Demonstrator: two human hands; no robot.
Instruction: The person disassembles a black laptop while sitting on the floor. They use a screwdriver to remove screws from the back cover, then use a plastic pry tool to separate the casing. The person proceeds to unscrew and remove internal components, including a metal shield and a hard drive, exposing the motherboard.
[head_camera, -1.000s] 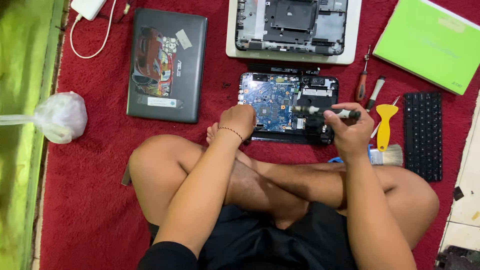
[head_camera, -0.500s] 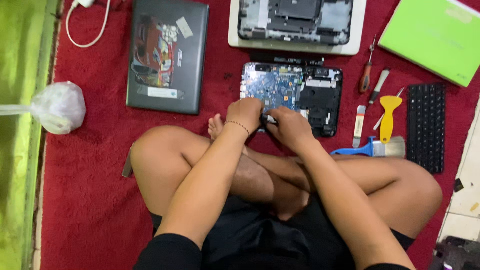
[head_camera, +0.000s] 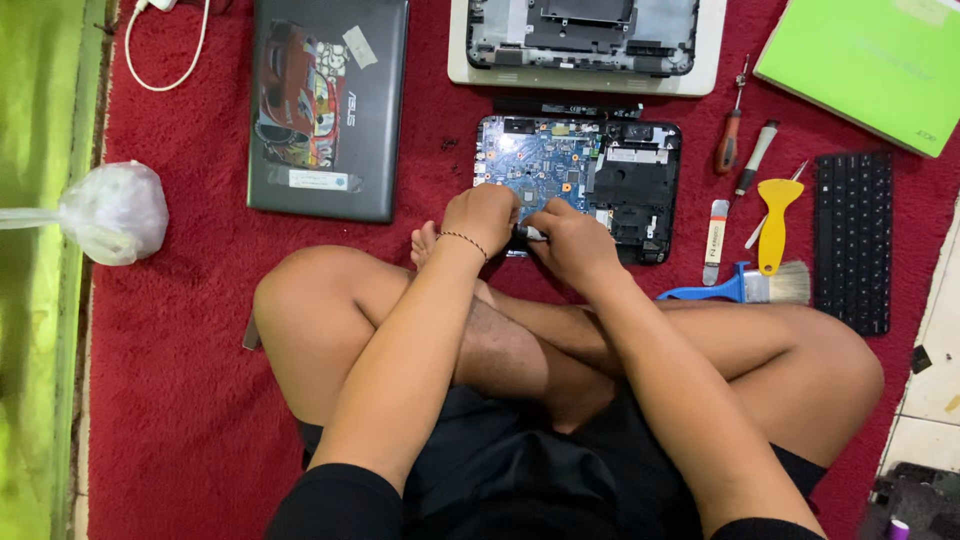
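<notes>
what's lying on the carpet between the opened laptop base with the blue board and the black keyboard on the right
In the head view, between the laptop base and the keyboard lie two screwdrivers, a yellow pry tool, a small white bar-shaped tool and a blue-handled brush.

A single head-worn camera looks almost straight down from above the seated person, at about sitting height. The person's crossed legs fill the lower frame, and the red carpet (head_camera: 180, 400) spreads across the rest. The top of the frame faces away from the person, toward the opened laptop base (head_camera: 600, 175). No second view overlaps it.
</notes>
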